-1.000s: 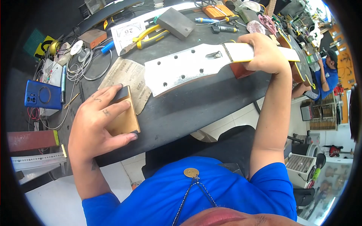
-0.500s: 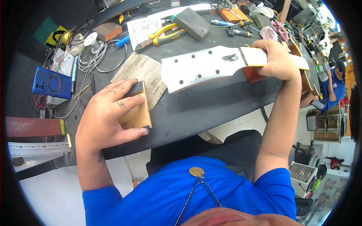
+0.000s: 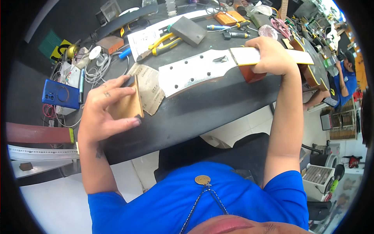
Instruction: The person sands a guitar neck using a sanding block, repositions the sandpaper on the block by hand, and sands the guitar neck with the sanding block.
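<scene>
A guitar with a white headstock [image 3: 194, 72] lies across the dark bench, its neck pointing left and its body at the right. My right hand [image 3: 272, 56] wraps round the neck just beyond the nut, over a reddish wooden block [image 3: 252, 75] under the neck. At the left my left hand [image 3: 105, 105] grips a flat wooden sanding block [image 3: 130, 102] by its edges, fingers above and thumb below. The block is tilted. Brown P220 sandpaper [image 3: 150, 87] lies between this block and the headstock's end.
Behind the headstock are yellow pliers [image 3: 167, 46], a dark rectangular block [image 3: 188, 31] and screwdrivers [image 3: 237, 35]. A blue phone [image 3: 60, 93], cables and a ruler [image 3: 43, 152] are at the left. Another person [image 3: 344, 84] is at the far right.
The view has shifted. My left hand has tilted the wooden block more and moved slightly away from the headstock. My right hand keeps its hold on the neck.
</scene>
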The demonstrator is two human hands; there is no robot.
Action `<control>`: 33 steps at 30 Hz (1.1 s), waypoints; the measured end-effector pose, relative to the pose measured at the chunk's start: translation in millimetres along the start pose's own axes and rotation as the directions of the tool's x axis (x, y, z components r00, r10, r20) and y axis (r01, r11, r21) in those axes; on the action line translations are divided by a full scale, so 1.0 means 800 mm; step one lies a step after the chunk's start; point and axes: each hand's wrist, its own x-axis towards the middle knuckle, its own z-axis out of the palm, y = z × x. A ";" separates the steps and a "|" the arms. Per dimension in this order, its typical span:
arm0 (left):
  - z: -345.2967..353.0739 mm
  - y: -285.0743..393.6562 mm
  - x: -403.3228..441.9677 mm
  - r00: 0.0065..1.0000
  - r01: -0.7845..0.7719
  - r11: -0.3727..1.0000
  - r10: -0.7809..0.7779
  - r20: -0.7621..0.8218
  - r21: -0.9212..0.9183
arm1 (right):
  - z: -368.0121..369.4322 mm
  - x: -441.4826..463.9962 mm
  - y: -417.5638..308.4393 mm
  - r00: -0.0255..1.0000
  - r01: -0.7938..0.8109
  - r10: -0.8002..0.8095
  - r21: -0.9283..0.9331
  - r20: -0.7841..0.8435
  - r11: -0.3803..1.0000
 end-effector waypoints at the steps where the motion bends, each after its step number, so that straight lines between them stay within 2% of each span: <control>1: -0.004 0.003 0.004 1.000 -0.004 1.000 0.004 -0.023 0.031 | -0.002 0.001 -0.001 1.000 -0.008 0.008 -0.012 0.007 1.000; 3: -0.014 0.013 0.017 0.998 -0.045 0.991 0.050 -0.030 0.128 | 0.000 0.000 0.003 1.000 -0.010 0.010 -0.004 0.015 1.000; 7: -0.013 -0.005 0.047 1.000 0.003 0.995 -0.002 -0.007 0.098 | 0.001 0.000 0.002 1.000 0.006 -0.006 0.000 0.011 1.000; 10: 0.007 -0.037 0.044 0.993 0.115 0.992 -0.115 -0.018 0.053 | 0.000 0.001 0.004 1.000 0.011 -0.011 -0.027 0.002 1.000; 11: 0.013 -0.041 0.040 0.998 0.060 0.989 -0.057 -0.024 0.133 | -0.001 0.001 0.002 1.000 0.008 -0.007 -0.032 0.007 0.999; 12: 0.016 -0.035 0.035 0.996 0.086 0.957 -0.086 -0.009 0.276 | -0.002 0.001 0.000 1.000 0.005 -0.004 -0.041 0.017 0.999; 14: 0.019 -0.050 0.027 0.999 0.028 0.955 -0.022 -0.025 0.296 | -0.003 -0.001 -0.005 1.000 0.005 -0.004 -0.028 0.022 1.000; 16: 0.021 -0.056 0.026 0.998 0.052 0.965 -0.057 0.011 0.257 | -0.003 -0.005 -0.006 0.999 0.033 -0.033 0.013 -0.025 0.999; 17: 0.022 -0.056 0.026 0.997 0.063 0.968 -0.072 0.029 0.241 | -0.005 -0.010 -0.013 0.999 -0.027 0.027 0.027 -0.021 0.999; 20: 0.028 -0.057 0.025 0.999 0.013 0.962 -0.026 0.046 0.273 | 0.005 -0.035 -0.031 0.949 0.026 -0.092 -0.215 -0.301 0.976; 21: 0.030 -0.056 0.025 0.998 0.012 0.961 -0.028 0.051 0.277 | 0.014 -0.046 -0.036 0.936 -0.036 -0.041 -0.209 -0.351 0.977; 24: 0.027 -0.038 0.034 0.968 0.130 0.954 -0.182 0.175 0.271 | 0.038 -0.070 -0.066 0.736 0.149 -0.257 -0.221 -0.627 0.964; 25: 0.029 -0.036 0.034 0.972 0.119 0.954 -0.169 0.163 0.276 | 0.046 -0.077 -0.069 0.650 0.202 -0.324 -0.255 -0.688 0.946; 26: 0.030 -0.036 0.031 0.977 0.109 0.954 -0.154 0.147 0.278 | 0.062 -0.084 -0.078 0.555 0.257 -0.304 -0.188 -0.775 0.948; 28: 0.030 -0.044 0.032 0.992 0.059 0.958 -0.088 0.092 0.280 | 0.089 -0.100 -0.096 0.522 0.479 -0.374 -0.099 -0.767 0.872; 30: 0.032 -0.051 0.030 1.000 -0.013 0.961 0.005 0.031 0.276 | 0.113 -0.112 -0.131 0.621 0.662 -0.460 0.110 -0.634 0.742; 32: 0.033 -0.044 0.029 0.998 -0.003 0.965 -0.015 0.065 0.263 | 0.124 -0.108 -0.164 0.671 0.736 -0.617 0.273 -0.411 0.619; 33: 0.035 -0.040 0.028 0.996 0.005 0.967 -0.029 0.088 0.254 | 0.134 -0.101 -0.178 0.659 0.751 -0.646 0.301 -0.384 0.587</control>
